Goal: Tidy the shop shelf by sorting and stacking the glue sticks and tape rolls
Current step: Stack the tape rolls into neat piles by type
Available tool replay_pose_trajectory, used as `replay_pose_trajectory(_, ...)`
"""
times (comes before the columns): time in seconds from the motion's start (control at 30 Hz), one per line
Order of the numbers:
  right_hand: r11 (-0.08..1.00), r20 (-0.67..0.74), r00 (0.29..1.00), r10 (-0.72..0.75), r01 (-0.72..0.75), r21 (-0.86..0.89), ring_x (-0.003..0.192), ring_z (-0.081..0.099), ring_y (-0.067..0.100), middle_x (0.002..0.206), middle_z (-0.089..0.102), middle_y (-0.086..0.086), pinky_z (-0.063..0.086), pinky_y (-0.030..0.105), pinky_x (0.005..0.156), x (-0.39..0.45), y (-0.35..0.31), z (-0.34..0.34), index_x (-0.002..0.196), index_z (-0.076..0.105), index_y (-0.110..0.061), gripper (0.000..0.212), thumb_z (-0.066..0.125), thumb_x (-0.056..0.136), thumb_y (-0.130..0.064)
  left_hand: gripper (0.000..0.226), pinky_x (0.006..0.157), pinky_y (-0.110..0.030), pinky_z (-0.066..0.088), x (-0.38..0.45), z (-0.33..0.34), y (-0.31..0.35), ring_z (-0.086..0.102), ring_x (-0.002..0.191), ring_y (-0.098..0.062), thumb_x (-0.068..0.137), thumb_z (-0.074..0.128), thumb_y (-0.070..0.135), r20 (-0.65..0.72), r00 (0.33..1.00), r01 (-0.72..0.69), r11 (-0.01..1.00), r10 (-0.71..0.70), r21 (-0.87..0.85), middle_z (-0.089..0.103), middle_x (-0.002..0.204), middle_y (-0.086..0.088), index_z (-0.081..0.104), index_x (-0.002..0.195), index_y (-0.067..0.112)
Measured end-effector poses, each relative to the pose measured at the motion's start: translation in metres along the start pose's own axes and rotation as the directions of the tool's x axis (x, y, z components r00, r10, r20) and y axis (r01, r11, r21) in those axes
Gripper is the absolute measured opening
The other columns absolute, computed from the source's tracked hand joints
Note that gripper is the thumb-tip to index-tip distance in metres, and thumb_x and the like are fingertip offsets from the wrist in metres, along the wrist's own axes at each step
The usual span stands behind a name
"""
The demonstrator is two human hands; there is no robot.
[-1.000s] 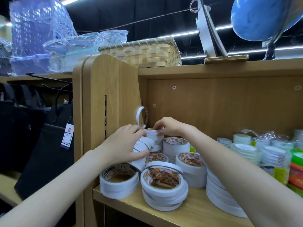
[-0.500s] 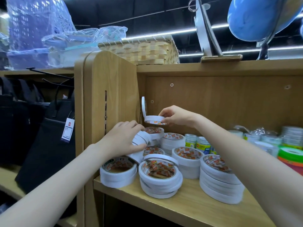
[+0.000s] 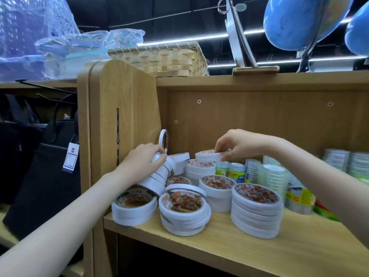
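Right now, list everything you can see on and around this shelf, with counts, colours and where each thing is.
white tape stacks: several, white with orange-printed cores, front left of the wooden shelf
upright tape roll: one, white, on edge against the left wall
clear tape rolls: many, count unclear, transparent, right of the white stacks
green-labelled packs: a few, behind the stacks
woven basket: one, tan, on the shelf top
globe: blue, top right
plastic-wrapped baskets: purple, top left
black bag: with a white tag, left
left hand: holds a tilted column of white rolls
right hand: fingers pinch one white roll above a rear stack
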State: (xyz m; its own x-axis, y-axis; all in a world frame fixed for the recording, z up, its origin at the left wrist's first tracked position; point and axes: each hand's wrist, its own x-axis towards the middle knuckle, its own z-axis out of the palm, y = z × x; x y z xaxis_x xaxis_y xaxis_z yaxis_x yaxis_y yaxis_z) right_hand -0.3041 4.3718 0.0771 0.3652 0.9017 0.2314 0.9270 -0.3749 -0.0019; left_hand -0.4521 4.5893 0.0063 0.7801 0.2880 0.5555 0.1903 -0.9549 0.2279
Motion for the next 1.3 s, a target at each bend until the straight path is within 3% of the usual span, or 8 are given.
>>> replay_pose_trajectory(0.13,0.988,0.102,0.995,0.012,-0.028,0.153,0.072,0.063,0.002,0.08,0.07,-0.006,0.049,0.018,0.07,-0.029,0.006,-0.003,0.083,0.067,-0.024,0.013,0.075,0.076,-0.015,0.031,0.085,-0.038,0.04,-0.002,0.007,0.002,0.05,0.101,-0.024,0.096,0.039,0.034,-0.086,0.996,0.013,0.998,-0.007,0.061,0.059,0.106,-0.006,0.061,0.109,0.018)
replay_pose_trajectory(0.27,0.997,0.14,0.989,0.052,-0.059,0.045,0.067,0.06,-0.001,0.07,0.065,-0.015,0.048,0.018,0.069,-0.031,0.001,0.008,0.067,0.06,-0.034,0.023,0.079,0.071,-0.023,0.029,0.076,-0.034,0.035,-0.005,0.012,0.007,0.05,0.098,-0.024,0.096,0.04,0.033,-0.173,0.985,0.022,0.993,-0.001,0.116,0.059,0.102,-0.005,0.062,0.105,0.017)
replay_pose_trajectory(0.53,0.993,0.151,0.982,0.11,-0.102,-0.06,0.06,0.055,-0.001,0.066,0.064,-0.013,0.045,0.019,0.063,-0.051,-0.006,-0.014,0.07,0.06,-0.028,0.018,0.078,0.072,-0.023,0.03,0.071,-0.03,0.029,-0.01,0.022,0.003,0.051,0.09,-0.025,0.095,0.041,0.031,-0.351,0.933,-0.029,0.987,0.083,0.156,0.062,0.096,-0.005,0.064,0.1,0.012)
replay_pose_trajectory(0.73,0.98,0.409,0.892,0.194,-0.193,-0.045,0.051,0.052,-0.003,0.062,0.06,-0.011,0.04,0.011,0.051,-0.069,-0.018,-0.01,0.074,0.061,-0.018,0.017,0.077,0.074,-0.024,0.027,0.07,-0.03,0.029,-0.008,0.024,0.006,0.052,0.091,-0.026,0.095,0.045,0.027,-0.369,0.926,-0.01,0.985,0.075,0.174,0.063,0.097,-0.007,0.064,0.101,0.011)
replay_pose_trajectory(0.93,0.986,0.204,0.966,0.161,-0.166,0.006,0.067,0.065,0.006,0.069,0.068,-0.007,0.046,0.02,0.065,-0.049,-0.02,-0.021,0.081,0.067,-0.011,0.022,0.068,0.082,-0.033,0.02,0.066,-0.03,0.029,-0.012,0.025,0.006,0.053,0.083,-0.028,0.092,0.051,0.022,-0.398,0.912,-0.028,0.982,0.102,0.186,0.063,0.087,-0.009,0.066,0.093,0.008)
replay_pose_trajectory(1.03,0.996,0.083,0.994,0.073,-0.069,-0.056,0.093,0.062,0.013,0.099,0.068,-0.002,0.048,0.026,0.081,-0.007,-0.03,-0.013,0.1,0.065,-0.018,0.017,0.062,0.087,-0.027,0.017,0.064,-0.03,0.028,-0.013,0.026,0.006,0.047,0.075,-0.023,0.09,0.054,0.021,-0.418,0.902,-0.035,0.983,0.108,0.179,0.062,0.083,-0.008,0.066,0.089,0.008)
replay_pose_trajectory(1.17,1.0,0.049,0.999,-0.007,0.008,-0.018,0.122,0.048,0.019,0.135,0.051,0.004,0.036,0.024,0.095,0.064,-0.041,0.015,0.135,0.044,-0.017,0.041,0.048,0.095,-0.013,0.023,0.067,-0.028,0.027,-0.013,0.024,0.003,0.037,0.079,-0.014,0.094,0.047,0.028,-0.404,0.911,-0.011,0.987,0.077,0.163,0.059,0.089,-0.002,0.063,0.093,0.012)
replay_pose_trajectory(1.3,1.0,0.064,0.998,0.006,-0.008,0.025,0.128,0.042,0.023,0.144,0.042,0.008,0.038,0.03,0.099,0.12,-0.04,0.047,0.139,0.04,-0.014,0.044,0.041,0.095,-0.004,0.035,0.066,-0.028,0.028,-0.011,0.025,0.003,0.043,0.079,-0.016,0.092,0.035,0.038,-0.379,0.924,0.021,0.98,0.056,0.196,0.056,0.085,0.001,0.061,0.089,0.015)
